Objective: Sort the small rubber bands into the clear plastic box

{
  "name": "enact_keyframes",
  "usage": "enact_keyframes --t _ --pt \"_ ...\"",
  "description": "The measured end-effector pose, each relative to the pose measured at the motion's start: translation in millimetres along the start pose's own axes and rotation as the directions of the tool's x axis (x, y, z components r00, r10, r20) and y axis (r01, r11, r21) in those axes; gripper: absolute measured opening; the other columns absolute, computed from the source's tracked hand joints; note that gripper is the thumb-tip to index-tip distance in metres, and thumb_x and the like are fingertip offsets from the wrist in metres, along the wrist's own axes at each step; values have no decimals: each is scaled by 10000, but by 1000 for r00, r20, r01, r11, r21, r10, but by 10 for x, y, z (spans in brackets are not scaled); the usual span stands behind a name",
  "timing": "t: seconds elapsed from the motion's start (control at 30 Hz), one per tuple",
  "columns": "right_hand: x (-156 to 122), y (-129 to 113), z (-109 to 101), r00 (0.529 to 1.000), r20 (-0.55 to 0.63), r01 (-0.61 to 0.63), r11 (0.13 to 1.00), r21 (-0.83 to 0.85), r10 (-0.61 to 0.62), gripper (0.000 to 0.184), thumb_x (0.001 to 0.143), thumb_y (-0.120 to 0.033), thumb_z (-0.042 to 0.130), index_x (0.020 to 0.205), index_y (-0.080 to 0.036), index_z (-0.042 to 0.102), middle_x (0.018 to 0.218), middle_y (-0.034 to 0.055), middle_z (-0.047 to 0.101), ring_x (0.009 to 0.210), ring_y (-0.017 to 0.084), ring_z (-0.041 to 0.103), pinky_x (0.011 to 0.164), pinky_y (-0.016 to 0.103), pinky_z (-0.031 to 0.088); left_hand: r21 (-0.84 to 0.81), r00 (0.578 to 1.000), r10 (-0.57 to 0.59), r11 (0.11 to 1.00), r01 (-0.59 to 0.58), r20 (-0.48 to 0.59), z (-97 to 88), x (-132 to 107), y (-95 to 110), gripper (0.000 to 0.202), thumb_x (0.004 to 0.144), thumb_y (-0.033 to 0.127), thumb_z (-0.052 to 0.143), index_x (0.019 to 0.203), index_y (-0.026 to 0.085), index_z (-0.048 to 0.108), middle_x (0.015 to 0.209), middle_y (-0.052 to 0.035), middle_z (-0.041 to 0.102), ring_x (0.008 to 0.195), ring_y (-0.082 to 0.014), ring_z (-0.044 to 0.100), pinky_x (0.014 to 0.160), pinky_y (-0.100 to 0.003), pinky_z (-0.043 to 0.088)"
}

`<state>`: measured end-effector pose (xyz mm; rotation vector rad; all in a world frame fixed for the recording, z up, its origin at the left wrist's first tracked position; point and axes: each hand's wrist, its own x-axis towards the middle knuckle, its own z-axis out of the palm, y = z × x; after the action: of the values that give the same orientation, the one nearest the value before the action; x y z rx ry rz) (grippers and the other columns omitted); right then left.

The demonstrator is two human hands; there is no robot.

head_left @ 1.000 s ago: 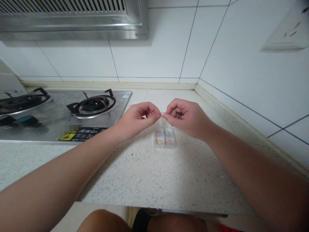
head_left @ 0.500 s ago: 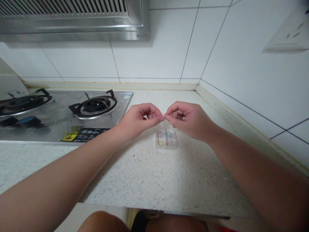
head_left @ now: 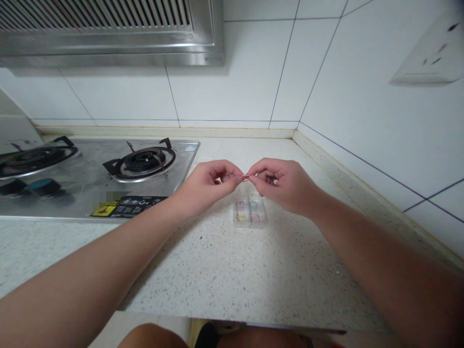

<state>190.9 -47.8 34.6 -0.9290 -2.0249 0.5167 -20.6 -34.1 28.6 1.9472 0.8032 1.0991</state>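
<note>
A broad countertop [head_left: 217, 270], pale and speckled like stone, is meeting white tiled walls [head_left: 224, 92] at its back right corner. A steel gas stove [head_left: 89, 174] is occupying its left back portion. The left hand [head_left: 208, 182] and right hand [head_left: 286, 183] are hovering above the middle, both forearms reaching in over the front edge. Below them, nearer that edge, a clear, squarish plastic box [head_left: 250, 225] is lying within easy reach, its compartments apparently keeping small yellow, pink, purple and green pieces [head_left: 241, 217] separated by colour. Between the hands, thumb and forefinger of each are clamping opposite ends of a thin, pinkish loop [head_left: 245, 178]; only fingertips are gripping, probably because it is so slight.
</note>
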Motion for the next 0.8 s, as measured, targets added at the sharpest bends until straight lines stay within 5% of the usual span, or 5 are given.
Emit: enact_keyframes --t 0.8 --pt "-2 46 -10 999 35 -6 999 33 4 142 901 -303 656 876 -164 666 595 -31 558 511 81 433 483 235 339 6 1000 -4 1000 4 1 -1 15 -34 153 856 289 660 872 149 720 785 -32 683 684 -116 544 627 -254 408"
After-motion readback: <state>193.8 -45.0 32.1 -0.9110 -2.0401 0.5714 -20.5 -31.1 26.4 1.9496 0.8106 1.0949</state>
